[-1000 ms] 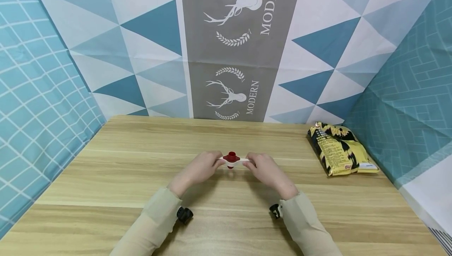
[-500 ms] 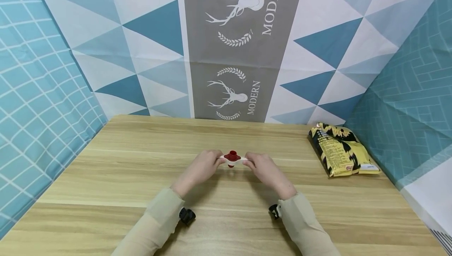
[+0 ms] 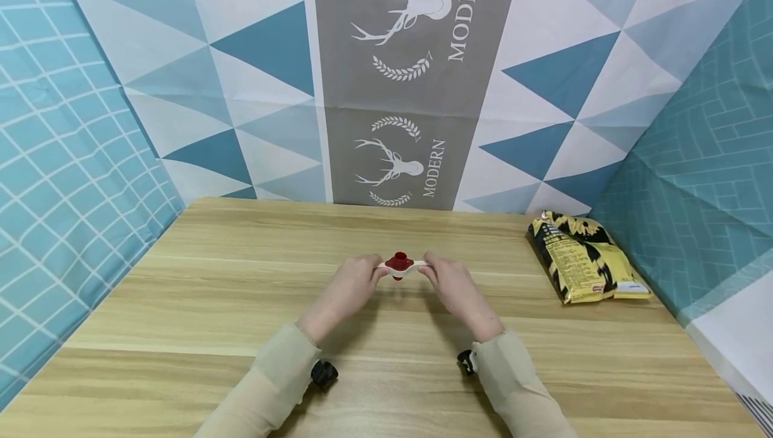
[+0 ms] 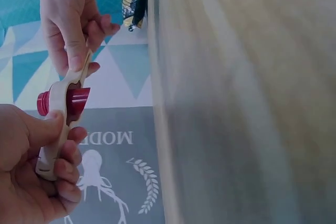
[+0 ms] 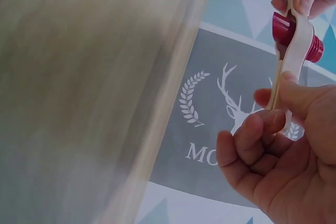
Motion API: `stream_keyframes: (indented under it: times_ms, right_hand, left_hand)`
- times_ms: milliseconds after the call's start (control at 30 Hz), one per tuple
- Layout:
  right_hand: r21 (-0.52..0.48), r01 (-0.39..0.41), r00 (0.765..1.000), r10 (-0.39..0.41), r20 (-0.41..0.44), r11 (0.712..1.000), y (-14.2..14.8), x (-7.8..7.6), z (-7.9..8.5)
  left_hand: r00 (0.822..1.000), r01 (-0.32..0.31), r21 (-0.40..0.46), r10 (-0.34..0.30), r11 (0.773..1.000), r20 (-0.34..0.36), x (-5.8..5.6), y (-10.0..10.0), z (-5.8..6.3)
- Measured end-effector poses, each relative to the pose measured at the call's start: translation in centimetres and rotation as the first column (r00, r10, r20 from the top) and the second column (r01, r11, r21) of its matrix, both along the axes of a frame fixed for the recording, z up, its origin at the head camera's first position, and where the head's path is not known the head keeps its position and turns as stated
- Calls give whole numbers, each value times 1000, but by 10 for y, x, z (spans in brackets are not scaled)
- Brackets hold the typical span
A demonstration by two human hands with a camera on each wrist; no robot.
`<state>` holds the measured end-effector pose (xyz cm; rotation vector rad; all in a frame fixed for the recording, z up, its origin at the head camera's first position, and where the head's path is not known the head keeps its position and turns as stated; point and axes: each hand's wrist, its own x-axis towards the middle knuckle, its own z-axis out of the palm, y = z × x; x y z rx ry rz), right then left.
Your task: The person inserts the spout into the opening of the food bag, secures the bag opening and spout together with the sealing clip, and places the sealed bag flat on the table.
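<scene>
Between my two hands is a long white bag clip with a red pour spout (image 3: 400, 261) in its middle, held close over the table in the head view. My left hand (image 3: 352, 284) grips one white end, its thumb along the side and fingers curled beneath in the left wrist view. The other end is pinched by my right hand (image 3: 453, 285) between thumb and fingers. In the right wrist view a narrow gap shows between the clip's two white strips (image 5: 299, 45), around the spout. A threaded red neck (image 4: 43, 103) sticks out of one face.
At the table's back right lies a yellow and black printed snack bag (image 3: 580, 263). The wooden table (image 3: 241, 243) meets a patterned cloth wall (image 3: 260, 89) behind, with blue cloth on both sides. Black wrist cameras (image 3: 325, 374) hang beneath the sleeves.
Both hands have shifted slightly away from the body, carrying the clip a little farther up in the head view. The grip at each end stays the same. The snack bag lies where it was.
</scene>
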<state>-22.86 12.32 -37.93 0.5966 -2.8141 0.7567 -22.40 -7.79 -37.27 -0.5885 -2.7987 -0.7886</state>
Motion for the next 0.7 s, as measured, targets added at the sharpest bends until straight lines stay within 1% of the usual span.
stream_keyframes:
  times_ms: [67, 167, 200, 300, 433, 567, 700]
  right_hand:
    - [-3, 6, 1000, -6, -14, 1000, 1, 0, 0]
    - [-2, 3, 1000, -3, -31, 1000, 1, 1, -1]
    - [-3, 1, 999, -1, -32, 1000, 1, 1, -1]
    - [-6, -2, 1000, 2, -19, 1000, 0, 2, -1]
    - [-24, 12, 1000, -11, 16, 1000, -2, 3, -1]
    - [-39, 34, 999, -33, 28, 999, -3, 5, 1]
    - [-42, 39, 999, -38, 26, 998, -4, 7, 2]
  left_hand:
    - [1000, 6, -4, -6, 1000, -14, 0, 1, 1]
    - [1000, 16, 6, -16, 1000, -4, 0, 0, 1]
    - [1000, 17, -3, -17, 1000, -3, 0, 0, 1]
    - [999, 37, -9, -37, 999, 10, -1, 1, 3]
    - [997, 67, 22, -68, 997, 37, -3, 4, 5]
    - [996, 80, 47, -81, 996, 21, -5, 7, 2]
    - [997, 73, 57, -73, 996, -11, -5, 8, -1]
